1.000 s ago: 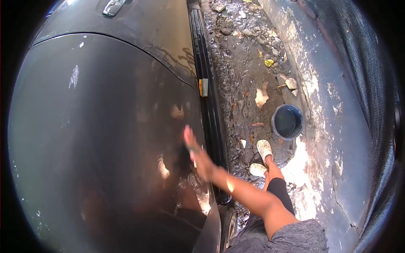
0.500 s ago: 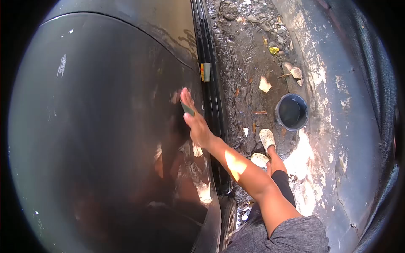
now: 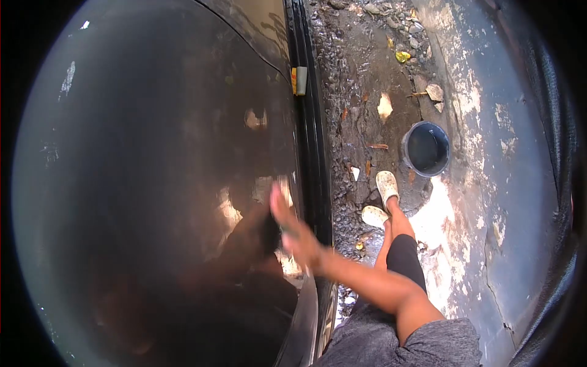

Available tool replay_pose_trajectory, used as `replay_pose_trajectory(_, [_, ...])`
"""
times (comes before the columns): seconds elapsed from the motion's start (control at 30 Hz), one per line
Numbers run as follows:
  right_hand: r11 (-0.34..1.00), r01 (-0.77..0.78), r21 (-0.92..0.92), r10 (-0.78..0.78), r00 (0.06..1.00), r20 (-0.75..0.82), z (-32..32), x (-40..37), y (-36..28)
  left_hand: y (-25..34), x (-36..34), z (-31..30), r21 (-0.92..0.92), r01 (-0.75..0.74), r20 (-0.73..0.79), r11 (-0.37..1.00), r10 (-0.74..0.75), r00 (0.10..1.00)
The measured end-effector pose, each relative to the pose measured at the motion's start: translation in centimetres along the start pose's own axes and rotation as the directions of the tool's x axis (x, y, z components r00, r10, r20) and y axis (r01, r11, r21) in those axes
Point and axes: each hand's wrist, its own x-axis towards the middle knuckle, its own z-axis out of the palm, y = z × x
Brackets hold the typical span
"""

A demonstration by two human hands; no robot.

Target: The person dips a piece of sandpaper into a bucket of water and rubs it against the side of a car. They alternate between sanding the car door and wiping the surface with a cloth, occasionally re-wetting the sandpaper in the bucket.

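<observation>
My right hand (image 3: 293, 226) is against the side of a dark, glossy car panel (image 3: 153, 153), low and near its right edge. Motion blurs its fingers, which point up the view with the palm turned to the panel. A thin dark green-grey piece, looking like sandpaper (image 3: 291, 230), shows between thumb and fingers. My left hand is out of view. Further up, a small yellow-and-grey block (image 3: 299, 81) rests on the black ribbed sill strip (image 3: 315, 140) along the panel.
A dark bucket (image 3: 406, 153) holding liquid stands on the muddy, stony ground by a worn blue-grey wall (image 3: 520, 183). My feet, in pale clogs (image 3: 386, 186), are nearby. Leaves and stones (image 3: 434, 92) litter the strip. Dark fabric (image 3: 553, 122) hangs at far right.
My right hand has slid down along the panel, toward my body, with the sandpaper still in it. The whole view has shifted slightly.
</observation>
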Motion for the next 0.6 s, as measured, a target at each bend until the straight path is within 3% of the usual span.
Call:
replay_pose_trajectory(0.07, [0.983,-0.122,0.137,0.121,0.992,0.017,4.0,-8.4,-2.5,-0.8,-0.3,-0.4,-0.03,-0.003,-0.005,1.0,0.003,1.0])
replay_pose_trajectory(0.13, [0.977,-0.172,0.128,0.175,0.984,-0.013,3.5,-7.2,-2.5,-1.0,-0.8,-0.3,-0.035,0.002,-0.004,0.999,-0.002,1.0])
replay_pose_trajectory(0.2, [0.998,-0.045,-0.039,0.043,0.998,-0.035,0.0,-0.6,1.3,-1.3,-0.7,-0.6,-0.055,0.009,0.006,0.998,-0.008,1.0])
replay_pose_trajectory(0.27, [0.994,-0.088,-0.063,0.087,0.996,-0.027,-3.7,5.9,2.1,-1.6,0.6,-0.9,-0.101,0.014,0.026,0.995,-0.011,1.0])
replay_pose_trajectory(0.37, [0.993,-0.028,-0.112,0.023,0.999,-0.044,-0.8,2.4,0.4,-1.8,1.2,-0.8,-0.079,0.021,0.017,0.997,-0.02,1.0])
replay_pose_trajectory(0.47, [0.99,-0.132,-0.053,0.131,0.991,-0.018,5.9,-8.0,-3.7,-1.0,1.2,0.4,0.007,0.042,0.007,0.999,-0.042,0.999])
replay_pose_trajectory(0.53, [0.985,-0.156,-0.077,0.152,0.987,-0.057,4.8,-5.5,-3.9,-0.4,1.5,1.2,0.076,0.062,0.002,0.995,-0.062,0.998])
replay_pose_trajectory(0.6, [0.968,-0.059,-0.244,0.027,0.99,-0.136,1.3,1.2,-0.2,0.0,1.9,1.9,0.127,0.072,0.0,0.989,-0.073,0.997])
